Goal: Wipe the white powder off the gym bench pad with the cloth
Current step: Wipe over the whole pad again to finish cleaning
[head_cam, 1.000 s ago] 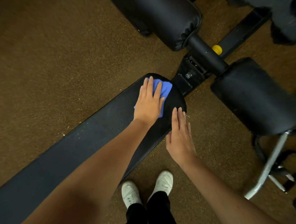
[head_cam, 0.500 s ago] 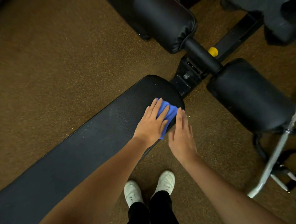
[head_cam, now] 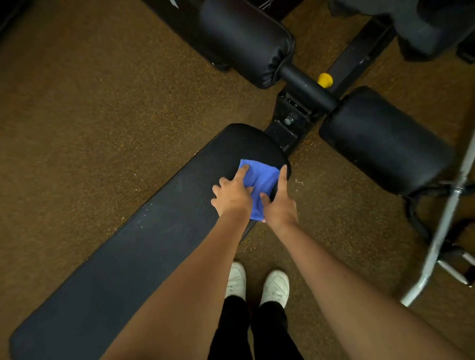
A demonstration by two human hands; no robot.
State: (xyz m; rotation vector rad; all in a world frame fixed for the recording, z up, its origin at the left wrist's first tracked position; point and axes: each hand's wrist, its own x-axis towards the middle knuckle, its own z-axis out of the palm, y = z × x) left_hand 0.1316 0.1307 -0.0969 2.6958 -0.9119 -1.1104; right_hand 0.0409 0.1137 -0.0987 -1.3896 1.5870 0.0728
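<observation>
Head view. Floor [head_cam: 76, 119]: brown speckled rubber, filling the left and centre of the frame, with pale specks scattered beside the pad's edges. Gym bench pad [head_cam: 130, 257]: long, black, textured, running from the lower left up to a rounded end at centre frame; faint white powder [head_cam: 180, 182] shows as a light dusting left of the hands. Cloth [head_cam: 259, 180]: blue, folded, lying flat at the pad's right edge near the rounded end, its lower corner hanging over the side. Left hand [head_cam: 233, 196]: on the cloth's left part, index finger stretched forward and pressing down, other fingers curled. Right hand [head_cam: 280, 202]: against the cloth's right edge at the pad's side, index finger extended forward, thumb on the cloth; a pinch cannot be confirmed. Two black roller pads [head_cam: 246, 36], upper centre and right, joined by a black bar [head_cam: 307, 89] with a yellow knob [head_cam: 324, 79]. Grey metal frame [head_cam: 449, 210] along the right edge. White shoes [head_cam: 275, 286] and black trousers [head_cam: 255, 335], bottom centre.
</observation>
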